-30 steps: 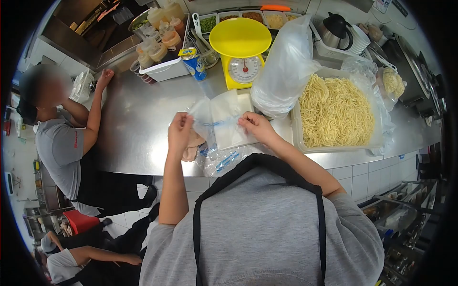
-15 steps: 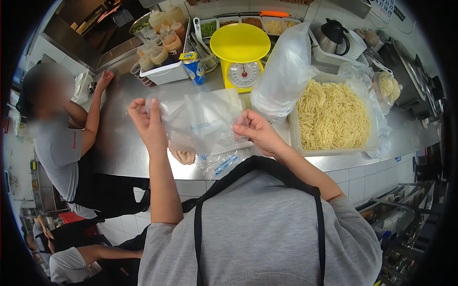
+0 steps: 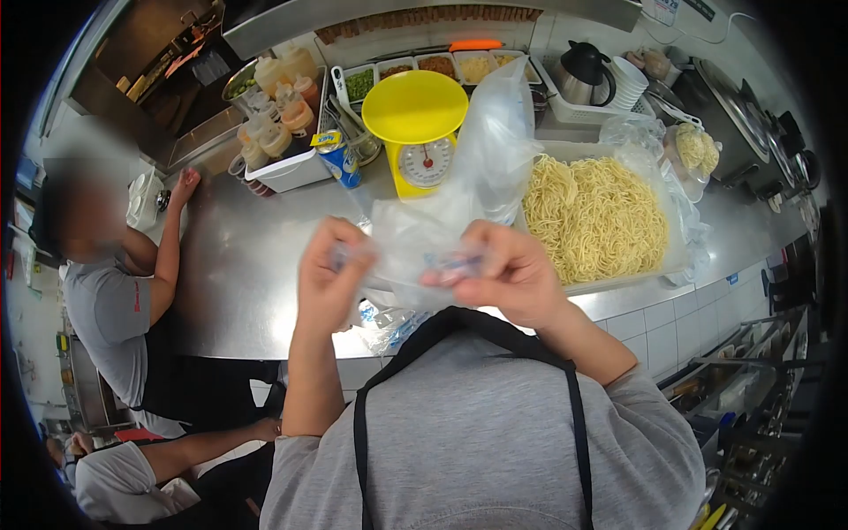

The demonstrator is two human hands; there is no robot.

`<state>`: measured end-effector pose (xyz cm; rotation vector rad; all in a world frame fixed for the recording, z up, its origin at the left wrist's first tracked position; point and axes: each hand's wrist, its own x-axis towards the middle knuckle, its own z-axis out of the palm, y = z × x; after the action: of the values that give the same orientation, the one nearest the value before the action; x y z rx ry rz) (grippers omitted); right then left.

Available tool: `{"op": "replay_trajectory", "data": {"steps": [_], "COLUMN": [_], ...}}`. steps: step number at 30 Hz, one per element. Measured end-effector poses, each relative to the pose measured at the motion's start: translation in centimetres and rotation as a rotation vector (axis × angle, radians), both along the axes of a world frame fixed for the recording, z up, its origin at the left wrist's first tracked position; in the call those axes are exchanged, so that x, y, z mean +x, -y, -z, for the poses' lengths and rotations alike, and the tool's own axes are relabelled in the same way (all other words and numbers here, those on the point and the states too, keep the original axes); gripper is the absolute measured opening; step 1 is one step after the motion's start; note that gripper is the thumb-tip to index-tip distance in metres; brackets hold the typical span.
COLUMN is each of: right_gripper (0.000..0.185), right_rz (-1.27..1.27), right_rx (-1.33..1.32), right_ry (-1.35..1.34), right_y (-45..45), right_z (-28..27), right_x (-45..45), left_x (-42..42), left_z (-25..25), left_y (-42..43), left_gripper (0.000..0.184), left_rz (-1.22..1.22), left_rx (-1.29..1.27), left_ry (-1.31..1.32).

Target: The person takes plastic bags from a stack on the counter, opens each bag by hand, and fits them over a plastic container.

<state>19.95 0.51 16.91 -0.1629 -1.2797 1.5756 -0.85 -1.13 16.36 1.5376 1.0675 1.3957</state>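
A thin clear plastic bag [image 3: 411, 234] is stretched between my two hands, close to my chest. My left hand [image 3: 334, 269] pinches its left side, fingers closed. My right hand [image 3: 512, 274] grips the right side, where the film is bunched and blurred. Below the bag, crumpled plastic with blue print [image 3: 389, 329] lies at the counter's front edge. Just beyond my hands stands a yellow scale [image 3: 426, 159]. A large translucent bag [image 3: 499, 132] rises behind my right hand, and a tub of noodles [image 3: 601, 216] sits to its right.
A white bin [image 3: 296, 172] of sauce bottles and a blue can [image 3: 340, 162] stand left of the scale. Topping trays [image 3: 437, 66] line the back. At right are a black-lidded jug [image 3: 580, 78] and stacked bowls [image 3: 625, 84]. A co-worker [image 3: 106, 309] leans at the counter's left end.
Both hands have lifted the clear bag off the counter and drawn it nearer to me. They spread apart, then came closer together. The camera view has shifted.
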Motion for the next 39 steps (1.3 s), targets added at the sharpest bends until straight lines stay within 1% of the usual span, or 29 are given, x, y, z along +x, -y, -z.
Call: {"op": "replay_trajectory", "data": {"steps": [1, 3, 4, 5, 7, 8, 9, 11, 12, 13, 14, 15, 16, 17, 18, 19, 21, 22, 24, 25, 26, 27, 28, 30, 32, 34, 36, 37, 39], "right_gripper": [0.027, 0.025, 0.020, 0.020, 0.016, 0.022, 0.025, 0.033, 0.037, 0.037, 0.042, 0.047, 0.047, 0.051, 0.054, 0.050, 0.050, 0.054, 0.057, 0.057, 0.060, 0.064, 0.064, 0.057, 0.055, 0.053, 0.052, 0.052, 0.053], "right_rz": [0.008, -0.246, -0.499, -0.492, -0.134, 0.009, 0.202, 0.567, 0.741, 0.748, 0.932, 1.119, 1.124, 1.172, 1.219, 1.203, 0.926, 0.658, 0.526, 0.530, 0.634, 0.737, 0.743, 0.685, 0.640, 0.585, 0.337, 0.338, 0.374], "right_rx": [0.004, -0.036, -0.114, -0.106, 0.642, 0.706, 0.913, 1.235, 1.348, 1.347, 1.408, 1.465, 1.469, 1.462, 1.454, 1.422, 1.128, 0.859, 0.581, 0.583, 0.651, 0.712, 0.706, 0.582, 0.585, 0.592, 0.375, 0.370, 0.575], "right_ry": [-0.001, 0.012, 0.055, 0.053, 0.750, 0.840, 0.889, 0.976, 1.018, 1.018, 1.064, 1.106, 1.105, 1.135, 1.164, 1.094, 1.185, 1.308, 1.092, 1.091, 0.964, 0.832, 0.831, 0.929, 0.963, 0.996, 0.976, 0.978, 0.855], "right_y": [-0.2, -0.6, -0.6, -0.7, -0.9, -0.8, -1.0, -1.4, -1.7, -2.4, -3.2, -4.1, -5.0, -6.0, -7.0, -8.6, -10.2, -10.6, -11.0, -11.2, -11.3, -11.3, -11.0, -10.0, -9.1, -9.1, -8.9, -9.2, -10.4], "right_z": [-0.4, -0.9, -1.4, -2.4, -5.2, -6.0, -7.0, -9.5, -10.8, -11.7, -12.6, -13.2, -13.3, -12.9, -12.3, -11.1, -7.8, -6.3, -2.1, -0.7, 0.6, 1.7, 2.8, 4.8, 7.3, 6.9, 5.9, 5.9, 5.8], "right_x": [0.5, 2.1, 2.7, 3.2, 4.2, 4.5, 4.9, 5.7, 6.0, 6.2, 6.4, 6.6, 6.7, 6.8, 6.8, 7.0, 8.1, 8.6, 7.7, 7.6, 7.4, 7.4, 7.3, 7.4, 8.2, 8.7, 9.4, 9.4, 9.5], "left_x": [0.3, 1.0, 1.4, 1.5, 2.0, 1.8, 1.2, -0.1, 0.4, 1.1, 1.7, 2.2, 2.8, 3.3, 3.8, 4.2, 4.7, 4.6, 4.9, 5.3, 5.6, 5.8, 5.9, 5.8, 5.3, 4.7, 4.2, 3.9, 3.8], "left_z": [0.0, -0.2, 0.1, -0.5, -3.2, -4.2, -5.2, -7.4, -9.6, -12.2, -13.7, -14.1, -14.1, -14.0, -13.9, -13.5, -11.5, -8.8, -3.5, -1.5, 0.1, 1.4, 2.5, 4.2, 6.3, 7.4, 7.8, 7.2, 6.2], "left_y": [-0.2, -0.5, -0.9, -0.8, 0.3, 1.0, 0.8, -0.1, -0.2, 0.0, -0.2, -0.8, -2.3, -3.3, -4.2, -4.9, -6.7, -7.9, -9.7, -9.7, -9.7, -9.6, -9.4, -8.8, -8.3, -8.6, -8.4, -8.9, -10.1], "left_gripper": [0.012, 0.012, 0.013, 0.013, 0.021, 0.026, 0.026, 0.017, 0.017, 0.014, 0.010, 0.010, 0.014, 0.014, 0.018, 0.021, 0.031, 0.031, 0.033, 0.035, 0.035, 0.036, 0.037, 0.035, 0.035, 0.036, 0.038, 0.039, 0.041], "left_rz": [0.008, -0.106, -0.086, -0.079, 0.071, 0.086, 0.090, 0.595, 0.600, 0.376, 0.123, -0.092, -0.205, -0.205, -0.194, -0.183, -0.047, 0.009, 0.084, 0.105, 0.107, 0.049, -0.006, -0.002, 0.009, 0.020, 0.041, 0.103, 0.165], "left_rx": [0.004, 0.045, 0.098, 0.105, 0.113, 0.176, 0.176, 0.589, 0.590, 0.726, 0.836, 0.801, 0.853, 0.860, 0.745, 0.629, 0.386, 0.417, 0.449, 0.446, 0.448, 0.419, 0.388, 0.394, 0.372, 0.369, 0.350, 0.359, 0.379], "left_ry": [-0.001, 0.021, 0.138, 0.135, 0.499, 0.447, 0.446, -0.074, -0.077, -0.540, -0.995, -1.073, -1.059, -1.059, -1.077, -1.092, -1.122, -1.109, -0.997, -0.897, -0.899, -0.860, -0.821, -0.888, -0.954, -0.924, -0.889, -0.861, -0.834]}}
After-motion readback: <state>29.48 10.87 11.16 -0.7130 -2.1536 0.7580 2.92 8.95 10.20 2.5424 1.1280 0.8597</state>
